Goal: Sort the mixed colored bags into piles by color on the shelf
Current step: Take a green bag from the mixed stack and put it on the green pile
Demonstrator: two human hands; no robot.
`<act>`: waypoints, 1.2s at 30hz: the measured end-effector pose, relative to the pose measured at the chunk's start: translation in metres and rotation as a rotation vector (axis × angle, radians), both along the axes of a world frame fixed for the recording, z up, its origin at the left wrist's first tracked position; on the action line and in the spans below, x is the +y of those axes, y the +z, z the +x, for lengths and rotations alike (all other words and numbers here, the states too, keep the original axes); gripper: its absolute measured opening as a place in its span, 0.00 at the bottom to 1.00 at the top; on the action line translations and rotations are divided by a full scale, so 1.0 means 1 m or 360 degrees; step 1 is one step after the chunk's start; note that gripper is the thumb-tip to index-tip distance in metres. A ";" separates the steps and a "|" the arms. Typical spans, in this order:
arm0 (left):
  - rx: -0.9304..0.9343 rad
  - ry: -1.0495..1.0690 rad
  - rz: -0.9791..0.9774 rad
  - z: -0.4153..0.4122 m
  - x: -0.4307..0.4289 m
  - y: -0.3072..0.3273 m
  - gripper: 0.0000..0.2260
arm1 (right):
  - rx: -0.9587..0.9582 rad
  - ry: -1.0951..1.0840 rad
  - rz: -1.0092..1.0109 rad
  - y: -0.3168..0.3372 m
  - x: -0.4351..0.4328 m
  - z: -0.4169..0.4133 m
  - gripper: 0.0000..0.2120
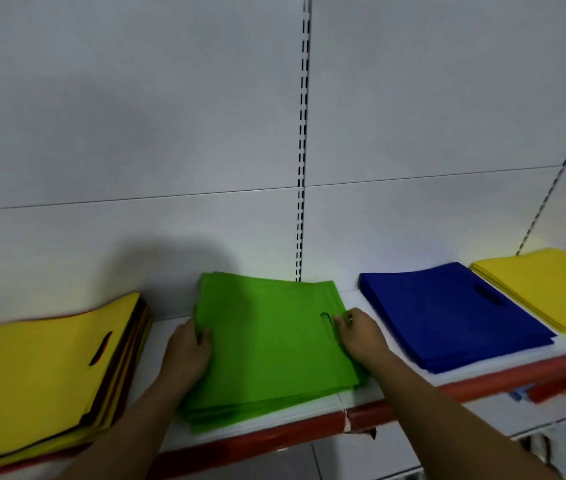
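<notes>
I see my left hand [188, 351] pinching the left edge of the green pile [267, 344] on the shelf [413, 405], between the mixed pile [32, 368] and the blue pile [447, 317]. My right hand [357, 336] seems to grip its right edge.

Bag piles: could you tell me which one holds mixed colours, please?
The leftmost pile, yellow-topped with dark and red layers at its edge; the green pile, blue pile and right yellow pile look single-coloured.
</notes>
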State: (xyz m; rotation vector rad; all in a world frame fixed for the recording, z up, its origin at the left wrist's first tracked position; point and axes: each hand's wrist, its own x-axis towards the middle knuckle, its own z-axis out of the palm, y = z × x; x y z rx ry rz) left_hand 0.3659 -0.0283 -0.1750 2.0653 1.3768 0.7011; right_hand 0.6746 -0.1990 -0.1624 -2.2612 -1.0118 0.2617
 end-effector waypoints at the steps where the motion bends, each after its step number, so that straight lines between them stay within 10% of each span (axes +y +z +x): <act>1: 0.0020 0.0033 0.0011 -0.003 0.003 -0.004 0.15 | -0.0013 -0.0010 0.0027 -0.005 0.000 0.003 0.15; 16: -0.0168 -0.0061 -0.0054 -0.023 -0.029 0.005 0.09 | 0.0253 0.0275 0.0083 -0.016 -0.009 0.008 0.21; 36: -0.0010 0.0048 -0.0314 -0.008 -0.033 0.038 0.26 | 0.0060 0.0232 -0.0266 0.001 -0.007 0.010 0.27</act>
